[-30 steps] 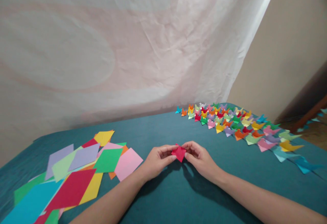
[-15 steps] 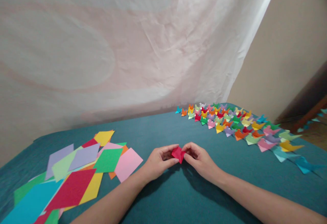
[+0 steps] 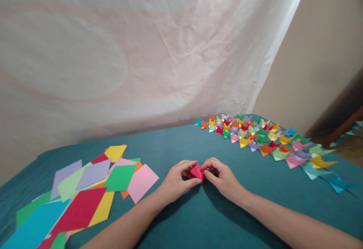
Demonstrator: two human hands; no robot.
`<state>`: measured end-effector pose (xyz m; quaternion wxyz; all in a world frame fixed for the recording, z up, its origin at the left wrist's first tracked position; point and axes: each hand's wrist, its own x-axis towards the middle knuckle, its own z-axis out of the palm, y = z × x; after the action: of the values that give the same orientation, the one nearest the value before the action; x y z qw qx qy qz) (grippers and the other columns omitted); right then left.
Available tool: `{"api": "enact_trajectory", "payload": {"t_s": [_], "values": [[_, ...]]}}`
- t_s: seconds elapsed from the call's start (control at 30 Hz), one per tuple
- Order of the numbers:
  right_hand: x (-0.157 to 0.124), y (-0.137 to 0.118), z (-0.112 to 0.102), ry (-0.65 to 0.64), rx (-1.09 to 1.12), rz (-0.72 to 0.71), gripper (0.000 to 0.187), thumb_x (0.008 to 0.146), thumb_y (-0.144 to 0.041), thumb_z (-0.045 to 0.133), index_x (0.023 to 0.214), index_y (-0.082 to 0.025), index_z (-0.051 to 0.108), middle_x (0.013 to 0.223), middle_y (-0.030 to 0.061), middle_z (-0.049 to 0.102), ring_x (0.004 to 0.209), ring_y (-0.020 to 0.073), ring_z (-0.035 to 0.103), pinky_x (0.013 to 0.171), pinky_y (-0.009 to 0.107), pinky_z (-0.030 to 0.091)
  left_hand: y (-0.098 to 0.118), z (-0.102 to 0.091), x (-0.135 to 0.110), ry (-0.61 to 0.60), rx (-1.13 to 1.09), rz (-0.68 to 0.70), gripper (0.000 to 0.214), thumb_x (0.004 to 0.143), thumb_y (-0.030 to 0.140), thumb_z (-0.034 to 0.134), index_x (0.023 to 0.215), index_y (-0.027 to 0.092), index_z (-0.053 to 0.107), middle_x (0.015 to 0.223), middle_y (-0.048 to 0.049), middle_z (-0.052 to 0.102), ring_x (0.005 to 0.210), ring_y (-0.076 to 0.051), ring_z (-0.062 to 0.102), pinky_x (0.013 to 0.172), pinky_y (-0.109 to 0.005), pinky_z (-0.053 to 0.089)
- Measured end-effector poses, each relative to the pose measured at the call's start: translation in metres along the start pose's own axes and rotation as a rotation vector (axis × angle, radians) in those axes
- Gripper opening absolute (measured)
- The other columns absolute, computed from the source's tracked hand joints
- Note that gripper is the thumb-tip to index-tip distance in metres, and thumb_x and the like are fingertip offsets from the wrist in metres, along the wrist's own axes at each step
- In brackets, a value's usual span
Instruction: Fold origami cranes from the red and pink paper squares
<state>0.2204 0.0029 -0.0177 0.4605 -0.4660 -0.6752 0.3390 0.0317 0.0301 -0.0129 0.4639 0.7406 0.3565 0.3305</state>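
Over the teal tabletop point(image 3: 167, 143), the left hand point(image 3: 178, 179) and right hand point(image 3: 219, 173) pinch the folded red paper point(image 3: 196, 171) between them — uneven pulling might tear it, though fine detail is too small to judge.

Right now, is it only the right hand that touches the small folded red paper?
No, the left hand also has fingers on the small folded red paper, opposite the right hand.

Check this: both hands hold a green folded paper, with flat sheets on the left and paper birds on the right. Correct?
Not quite: the head view shows the folded paper in the left hand and right hand is red, not green. The flat sheets and paper birds are as you say.
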Motion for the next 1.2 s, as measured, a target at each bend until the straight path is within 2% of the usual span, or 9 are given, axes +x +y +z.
{"api": "enact_trajectory", "payload": {"t_s": [0.3, 0.63, 0.83, 0.97, 1.07, 1.2], "values": [[-0.001, 0.001, 0.001, -0.012, -0.005, 0.021, 0.011, 0.081, -0.016, 0.05, 0.082, -0.018, 0.061, 0.081, 0.0011, 0.057, 0.069, 0.0132, 0.054, 0.062, 0.025, 0.042, 0.001, -0.001, 0.001, -0.028, 0.051, 0.022, 0.041, 0.073, 0.025, 0.069, 0.112, 0.017, 0.062, 0.114, -0.0093, 0.057, 0.099, -0.021, 0.058, 0.084, -0.029, 0.048], [-0.001, 0.0, 0.002, -0.02, 0.013, 0.038, 0.009, 0.082, -0.018, 0.05, 0.082, -0.017, 0.059, 0.076, 0.0004, 0.057, 0.066, 0.0128, 0.054, 0.06, 0.024, 0.042, 0.003, 0.001, 0.0, -0.028, 0.054, 0.008, 0.045, 0.072, 0.018, 0.067, 0.116, 0.017, 0.058, 0.112, -0.0069, 0.057, 0.092, -0.017, 0.06, 0.081, -0.028, 0.05], [-0.001, 0.004, 0.003, 0.0, -0.069, 0.026, 0.01, 0.08, -0.015, 0.05, 0.081, -0.017, 0.059, 0.074, 0.0001, 0.057, 0.064, 0.0131, 0.053, 0.059, 0.024, 0.041, 0.01, 0.0, -0.002, 0.016, 0.209, 0.106, 0.043, 0.07, 0.015, 0.069, 0.112, 0.019, 0.061, 0.109, -0.005, 0.059, 0.101, -0.018, 0.056, 0.092, -0.029, 0.043], [0.0, 0.006, 0.004, -0.014, -0.133, 0.0, 0.011, 0.078, -0.011, 0.05, 0.08, -0.017, 0.059, 0.073, -0.0001, 0.057, 0.064, 0.0131, 0.054, 0.06, 0.024, 0.041, 0.019, 0.001, -0.005, -0.033, 0.26, 0.14, 0.045, 0.071, 0.026, 0.071, 0.114, 0.02, 0.06, 0.11, -0.0049, 0.058, 0.101, -0.019, 0.055, 0.092, -0.029, 0.042], [0.0, 0.007, 0.005, -0.027, -0.165, -0.031, 0.013, 0.076, -0.009, 0.051, 0.08, -0.017, 0.06, 0.073, -0.0003, 0.057, 0.065, 0.0131, 0.054, 0.061, 0.024, 0.041, 0.021, 0.003, -0.006, -0.008, 0.336, 0.116, 0.031, 0.08, 0.031, 0.062, 0.109, 0.02, 0.062, 0.105, -0.0054, 0.061, 0.098, -0.019, 0.056, 0.089, -0.031, 0.043], [-0.001, 0.008, 0.006, -0.03, -0.199, -0.06, 0.014, 0.076, -0.007, 0.05, 0.08, -0.018, 0.059, 0.073, -0.0002, 0.057, 0.066, 0.0133, 0.054, 0.063, 0.025, 0.041, 0.016, 0.007, -0.006, 0.036, 0.448, 0.109, 0.026, 0.083, 0.023, 0.055, 0.108, 0.02, 0.062, 0.104, -0.0056, 0.062, 0.098, -0.02, 0.056, 0.089, -0.032, 0.042]]}}
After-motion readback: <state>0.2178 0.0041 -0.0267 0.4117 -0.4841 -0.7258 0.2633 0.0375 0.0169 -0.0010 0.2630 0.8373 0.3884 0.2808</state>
